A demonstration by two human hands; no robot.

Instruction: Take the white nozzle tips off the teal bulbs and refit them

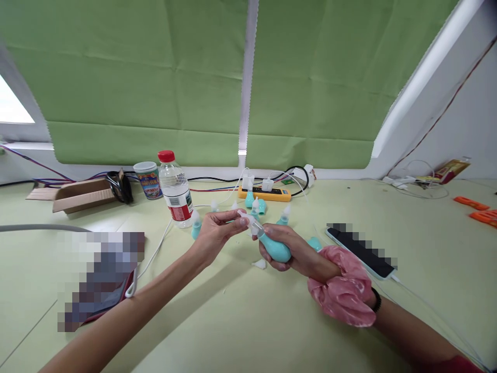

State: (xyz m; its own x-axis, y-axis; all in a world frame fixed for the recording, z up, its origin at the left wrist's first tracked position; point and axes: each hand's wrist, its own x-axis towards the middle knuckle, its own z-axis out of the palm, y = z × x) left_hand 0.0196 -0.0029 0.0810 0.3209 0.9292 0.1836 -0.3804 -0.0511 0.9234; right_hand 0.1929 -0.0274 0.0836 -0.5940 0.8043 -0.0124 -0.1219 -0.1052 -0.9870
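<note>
My right hand (pixel 285 243) is wrapped round a teal nasal aspirator bulb (pixel 276 249), its clear nozzle tilted up and to the left. The fingers of my left hand (pixel 219 230) pinch a small whitish translucent tip (pixel 244 215) at the end of that nozzle. Whether the tip is fixed to the nozzle or only touches it, I cannot tell. Several similar teal bulbs with clear tips stand behind my hands, among them one at the left (pixel 196 226) and one at the right (pixel 284 213). A small white scrap (pixel 260 264) lies on the table below my hands.
A water bottle (pixel 175 191) and a patterned cup (pixel 148 180) stand at the back left beside an open cardboard box (pixel 83 196). Behind the bulbs lies a yellow power strip (pixel 266 194) with chargers. A phone (pixel 361 251) with a cable lies right; orange tools (pixel 483 216) lie farther right.
</note>
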